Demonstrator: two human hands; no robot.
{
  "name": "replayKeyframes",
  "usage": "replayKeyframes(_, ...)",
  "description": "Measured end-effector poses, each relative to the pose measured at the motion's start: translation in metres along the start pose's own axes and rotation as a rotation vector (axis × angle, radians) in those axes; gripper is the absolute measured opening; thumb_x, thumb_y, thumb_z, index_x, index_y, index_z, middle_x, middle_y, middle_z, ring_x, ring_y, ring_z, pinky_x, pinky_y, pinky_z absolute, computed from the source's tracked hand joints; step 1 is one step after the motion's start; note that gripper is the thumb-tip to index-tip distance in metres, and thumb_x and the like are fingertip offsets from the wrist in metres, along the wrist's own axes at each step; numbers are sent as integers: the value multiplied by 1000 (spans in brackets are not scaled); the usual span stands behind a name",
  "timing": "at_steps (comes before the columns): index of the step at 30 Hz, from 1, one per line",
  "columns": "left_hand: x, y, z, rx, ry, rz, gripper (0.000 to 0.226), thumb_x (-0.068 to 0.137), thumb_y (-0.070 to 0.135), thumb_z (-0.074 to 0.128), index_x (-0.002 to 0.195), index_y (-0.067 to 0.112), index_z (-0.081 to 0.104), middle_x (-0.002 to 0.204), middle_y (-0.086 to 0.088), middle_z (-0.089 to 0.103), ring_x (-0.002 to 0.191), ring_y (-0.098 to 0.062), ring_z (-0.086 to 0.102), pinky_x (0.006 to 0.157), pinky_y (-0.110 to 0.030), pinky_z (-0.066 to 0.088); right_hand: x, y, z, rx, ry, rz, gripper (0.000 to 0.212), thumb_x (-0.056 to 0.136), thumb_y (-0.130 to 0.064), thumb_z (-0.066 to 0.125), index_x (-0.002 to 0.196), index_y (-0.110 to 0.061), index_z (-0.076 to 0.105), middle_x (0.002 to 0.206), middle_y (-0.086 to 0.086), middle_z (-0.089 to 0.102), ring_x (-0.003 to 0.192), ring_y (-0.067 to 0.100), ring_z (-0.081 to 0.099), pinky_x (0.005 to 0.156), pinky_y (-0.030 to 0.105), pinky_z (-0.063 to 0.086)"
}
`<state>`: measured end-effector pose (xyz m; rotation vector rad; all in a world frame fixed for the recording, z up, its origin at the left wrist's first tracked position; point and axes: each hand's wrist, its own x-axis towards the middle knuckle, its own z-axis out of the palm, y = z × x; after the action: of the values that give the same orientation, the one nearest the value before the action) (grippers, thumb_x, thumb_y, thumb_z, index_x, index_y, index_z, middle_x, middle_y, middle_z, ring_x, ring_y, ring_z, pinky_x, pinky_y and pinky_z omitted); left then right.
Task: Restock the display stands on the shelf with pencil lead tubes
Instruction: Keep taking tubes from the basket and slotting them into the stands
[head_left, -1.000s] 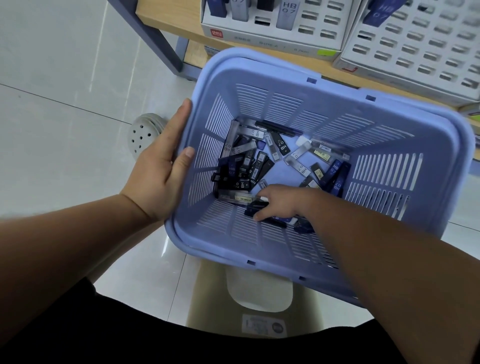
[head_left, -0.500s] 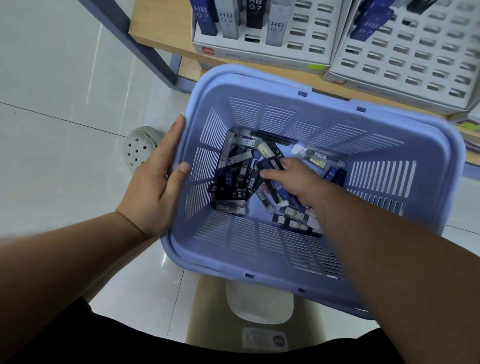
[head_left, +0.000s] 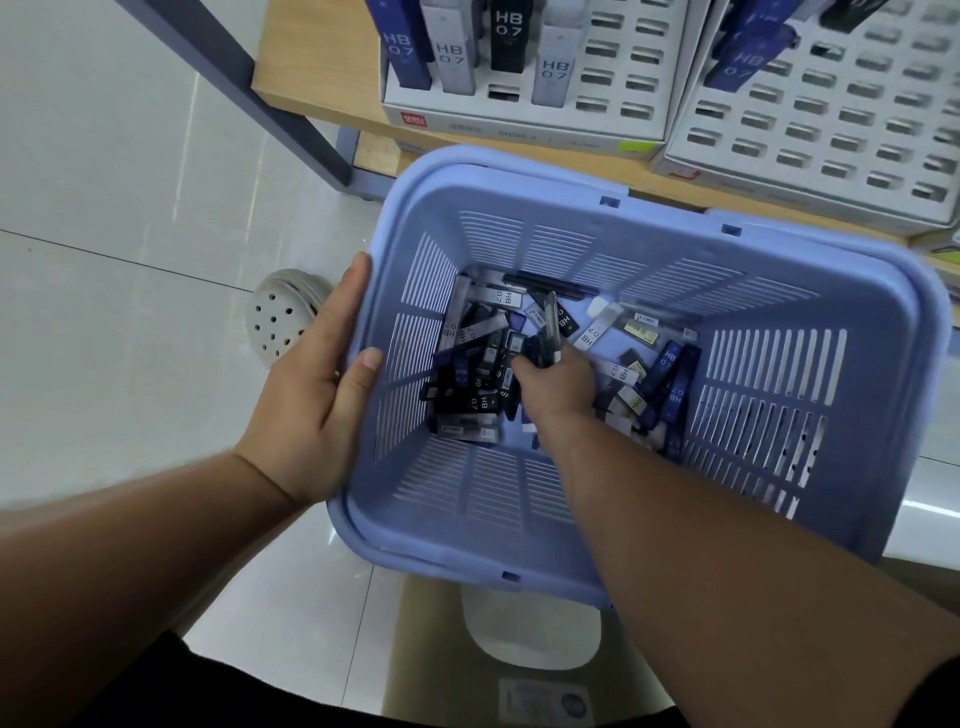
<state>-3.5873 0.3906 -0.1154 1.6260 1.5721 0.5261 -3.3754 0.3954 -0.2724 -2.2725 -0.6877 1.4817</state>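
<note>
Down at the bottom of the lavender basket (head_left: 519, 182), the pencil lead tubes (head_left: 546, 332) I want are a small dark bunch clamped in the right hand (head_left: 558, 382), fingers curled tight round them. Their long axis runs away from me, free ends poking out past the thumb toward the basket's far wall and the shelf beyond. Loose tubes (head_left: 470, 384) lie every which way around the fist. I read this as the gathering step: grasp made, lift not yet begun. My left hand (head_left: 311, 415) braces the basket from outside, fingers straight along the wall, thumb resting over the rim. Next I'd need to raise the bunch clear, stand it upright and feed single tubes into empty slots of the display stands (head_left: 524, 122) on the wooden shelf (head_left: 317, 78).
</note>
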Motion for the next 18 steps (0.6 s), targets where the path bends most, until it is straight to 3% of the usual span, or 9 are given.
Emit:
replayKeyframes(3,0,-1,0,-1,6,2,60,102,20,43,156,30,19,145,48,27,136,17,30,108,-5,27,-4,-4,5,0,8,16,30,84,-21,74,109,-8,62,83,8,69,71,24,66,57,27,52)
replayKeyframes(7,0,-2,0,-7,13,0,60,102,23,43,156,32,19,149,42,26,140,10,29,111,-10,26,-2,-4,0,40,-45,23,14,87,-16,72,97,-15,62,75,0,63,59,11,56,37,15,38)
replayKeyframes(9,0,-2,0,-10,14,8,60,102,23,43,156,32,19,149,42,26,140,11,29,111,-9,26,-1,-3,-3,51,-83,3,17,87,-17,74,87,-25,59,81,-1,66,66,13,60,47,17,45)
replayKeyframes(12,1,-2,0,-7,17,9,60,102,22,43,156,30,19,149,44,24,140,13,27,111,-7,24,-1,-4,-9,77,-152,31,20,88,-19,76,94,-23,57,83,-6,64,75,15,62,67,26,52)
replayKeyframes(16,1,-2,1,-9,26,20,60,102,21,43,156,30,19,151,40,25,142,9,26,113,-10,24,2,-5,-18,145,-202,98,18,85,-14,76,94,-22,63,92,4,72,90,29,71,78,42,61)
replayKeyframes(18,0,-3,2,11,29,21,60,102,24,42,156,33,18,151,38,25,142,10,27,112,-10,24,3,-8,-24,159,-257,124,16,85,-12,75,98,-17,66,89,8,73,85,32,72,77,47,60)
